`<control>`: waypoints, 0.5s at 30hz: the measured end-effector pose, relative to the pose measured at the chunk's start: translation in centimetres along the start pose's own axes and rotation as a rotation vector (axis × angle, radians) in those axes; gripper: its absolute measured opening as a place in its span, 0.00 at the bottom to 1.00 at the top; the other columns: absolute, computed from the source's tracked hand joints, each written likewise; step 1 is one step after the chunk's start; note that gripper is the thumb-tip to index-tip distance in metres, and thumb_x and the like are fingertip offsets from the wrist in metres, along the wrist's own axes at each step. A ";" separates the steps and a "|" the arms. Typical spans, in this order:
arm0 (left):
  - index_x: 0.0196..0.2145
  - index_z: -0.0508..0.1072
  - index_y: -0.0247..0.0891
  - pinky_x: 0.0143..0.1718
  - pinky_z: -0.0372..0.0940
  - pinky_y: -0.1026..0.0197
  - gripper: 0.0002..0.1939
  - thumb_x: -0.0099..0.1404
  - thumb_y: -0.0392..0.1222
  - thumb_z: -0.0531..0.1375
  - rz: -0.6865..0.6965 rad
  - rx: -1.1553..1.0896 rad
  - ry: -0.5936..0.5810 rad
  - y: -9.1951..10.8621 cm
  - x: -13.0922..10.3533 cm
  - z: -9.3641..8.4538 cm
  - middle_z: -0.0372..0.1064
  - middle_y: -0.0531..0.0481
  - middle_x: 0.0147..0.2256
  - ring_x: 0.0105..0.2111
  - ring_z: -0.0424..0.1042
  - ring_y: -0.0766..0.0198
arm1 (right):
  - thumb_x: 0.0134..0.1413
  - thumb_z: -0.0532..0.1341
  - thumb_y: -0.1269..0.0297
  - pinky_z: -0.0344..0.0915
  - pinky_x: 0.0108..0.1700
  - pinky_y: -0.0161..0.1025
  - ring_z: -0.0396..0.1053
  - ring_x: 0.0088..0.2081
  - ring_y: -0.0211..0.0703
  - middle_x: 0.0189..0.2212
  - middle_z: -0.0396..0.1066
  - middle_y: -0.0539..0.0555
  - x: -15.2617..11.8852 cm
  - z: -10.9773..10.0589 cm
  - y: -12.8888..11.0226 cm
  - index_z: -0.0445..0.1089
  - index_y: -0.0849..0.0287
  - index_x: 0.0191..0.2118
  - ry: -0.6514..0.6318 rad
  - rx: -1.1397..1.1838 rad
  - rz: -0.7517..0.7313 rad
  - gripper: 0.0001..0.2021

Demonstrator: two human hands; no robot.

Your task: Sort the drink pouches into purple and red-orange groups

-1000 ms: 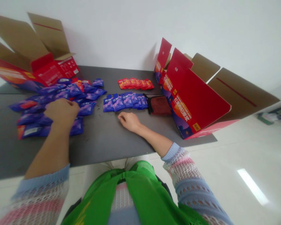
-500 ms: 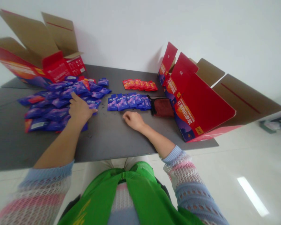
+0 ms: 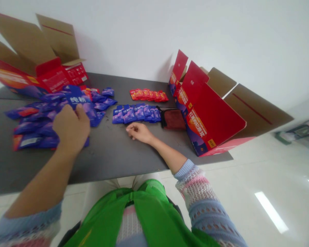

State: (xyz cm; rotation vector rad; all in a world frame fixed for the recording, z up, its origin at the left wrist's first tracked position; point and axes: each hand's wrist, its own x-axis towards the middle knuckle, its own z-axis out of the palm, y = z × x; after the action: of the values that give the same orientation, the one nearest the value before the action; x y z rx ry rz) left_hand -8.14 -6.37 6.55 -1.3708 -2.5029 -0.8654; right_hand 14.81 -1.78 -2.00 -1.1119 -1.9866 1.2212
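My left hand (image 3: 72,127) is closed on a blue-purple sachet (image 3: 78,100) with white lettering, held up over a loose pile of similar sachets (image 3: 38,128). Its fingertips are hidden behind the hand. My right hand (image 3: 141,133) rests on the grey table with its fingers curled in, and nothing shows in them. Just beyond it lies an overlapping row of blue-purple sachets (image 3: 129,114). Farther back is a second row, of red-orange sachets (image 3: 148,94).
An open red carton (image 3: 51,77) stands behind the pile at the left. Another open red carton (image 3: 208,109) with raised flaps stands at the right, with a further one behind it. A dark red pouch (image 3: 173,119) lies beside the blue row. The grey table (image 3: 110,151) meets a white wall.
My left hand has closed on a sachet and lifted it off the pile, toward me. My right hand has stayed by the blue row. The view has shifted slightly.
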 end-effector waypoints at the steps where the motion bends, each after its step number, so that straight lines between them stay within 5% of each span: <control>1: 0.46 0.70 0.25 0.44 0.66 0.40 0.26 0.73 0.50 0.43 0.041 -0.073 0.067 1.1 -0.8 0.2 0.74 0.26 0.39 0.42 0.75 0.38 | 0.63 0.59 0.57 0.65 0.31 0.29 0.69 0.23 0.31 0.27 0.73 0.48 0.0 0.0 0.0 0.70 0.61 0.44 -0.018 0.109 -0.002 0.12; 7: 0.40 0.70 0.32 0.35 0.60 0.54 0.23 0.73 0.51 0.43 0.381 -0.354 0.076 6.0 -4.4 4.9 0.72 0.37 0.30 0.31 0.74 0.50 | 0.61 0.59 0.46 0.66 0.28 0.30 0.70 0.24 0.33 0.29 0.73 0.49 -0.6 -1.9 -1.4 0.65 0.60 0.44 -0.053 0.489 -0.175 0.20; 15: 0.36 0.69 0.35 0.30 0.54 0.58 0.21 0.72 0.49 0.42 0.433 -0.601 0.148 7.4 -6.1 9.8 0.69 0.44 0.26 0.27 0.69 0.57 | 0.50 0.68 0.45 0.69 0.23 0.32 0.69 0.24 0.35 0.25 0.70 0.48 -0.8 -3.6 -0.9 0.64 0.60 0.41 -0.092 0.336 -0.204 0.24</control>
State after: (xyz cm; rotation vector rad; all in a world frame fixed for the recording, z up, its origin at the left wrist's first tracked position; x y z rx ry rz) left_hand 2.57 -2.24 -0.87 -1.8307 -1.7852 -1.6050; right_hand 17.75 -1.12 0.41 -0.6827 -1.8193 1.4486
